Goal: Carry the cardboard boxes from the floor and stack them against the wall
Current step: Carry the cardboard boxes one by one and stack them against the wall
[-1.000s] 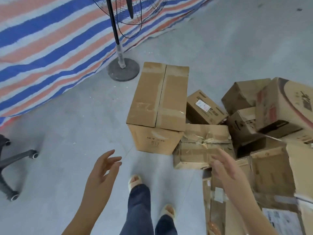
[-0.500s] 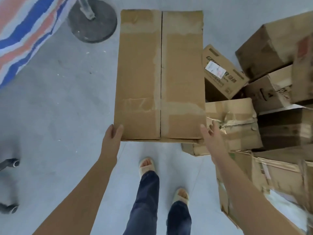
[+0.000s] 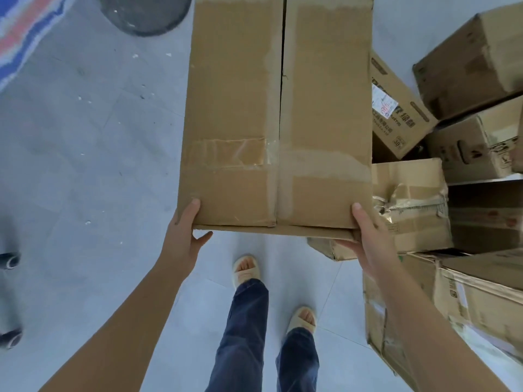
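A long taped cardboard box [image 3: 277, 114] fills the middle of the view, its near end raised above the floor. My left hand [image 3: 184, 236] grips its near left corner, thumb on the top face and fingers underneath. At the near right corner my right hand [image 3: 368, 241] holds the box the same way. A heap of other cardboard boxes [image 3: 467, 154] lies on the floor to the right, among them a crushed one [image 3: 410, 210] just beside my right hand. The wall is out of view.
My feet in sandals [image 3: 246, 271] stand on the grey tiled floor just under the box's near end. A round fan base [image 3: 144, 12] sits at the upper left beside a striped tarp [image 3: 19, 32]. Chair castors [image 3: 8, 261] show at the left edge.
My hands went from reaching in the air to gripping the box's near corners. The box now looks larger and closer, with its near end lifted off the floor.
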`<action>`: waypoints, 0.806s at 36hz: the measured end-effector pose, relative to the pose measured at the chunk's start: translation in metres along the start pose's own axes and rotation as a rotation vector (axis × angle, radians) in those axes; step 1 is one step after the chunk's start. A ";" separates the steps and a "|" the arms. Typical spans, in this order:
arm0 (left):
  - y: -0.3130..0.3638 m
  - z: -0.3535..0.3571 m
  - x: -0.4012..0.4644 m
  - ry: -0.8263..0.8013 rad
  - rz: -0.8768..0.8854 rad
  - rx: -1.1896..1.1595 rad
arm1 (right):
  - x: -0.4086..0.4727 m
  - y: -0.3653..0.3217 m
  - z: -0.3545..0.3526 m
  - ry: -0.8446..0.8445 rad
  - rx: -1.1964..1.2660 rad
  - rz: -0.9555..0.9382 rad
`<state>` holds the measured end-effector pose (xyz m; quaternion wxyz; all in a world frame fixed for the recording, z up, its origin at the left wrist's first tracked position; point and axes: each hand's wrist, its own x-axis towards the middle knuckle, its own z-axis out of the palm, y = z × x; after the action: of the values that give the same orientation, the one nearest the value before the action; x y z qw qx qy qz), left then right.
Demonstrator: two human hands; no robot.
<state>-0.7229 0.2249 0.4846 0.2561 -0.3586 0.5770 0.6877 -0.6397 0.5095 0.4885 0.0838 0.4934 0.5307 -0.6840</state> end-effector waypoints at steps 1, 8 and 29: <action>0.008 0.000 -0.001 0.002 0.013 0.000 | -0.003 -0.008 0.005 0.009 0.006 0.001; 0.062 0.012 -0.029 0.075 0.124 -0.068 | -0.029 -0.063 0.027 0.032 0.013 -0.095; -0.045 -0.028 -0.361 0.441 0.383 -0.332 | -0.230 -0.063 -0.076 -0.441 -0.203 -0.219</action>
<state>-0.4620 0.2291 0.7391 -0.0708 -0.4207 0.5557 0.7136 -0.5204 0.5028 0.7086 0.1722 0.2610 0.6158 -0.7232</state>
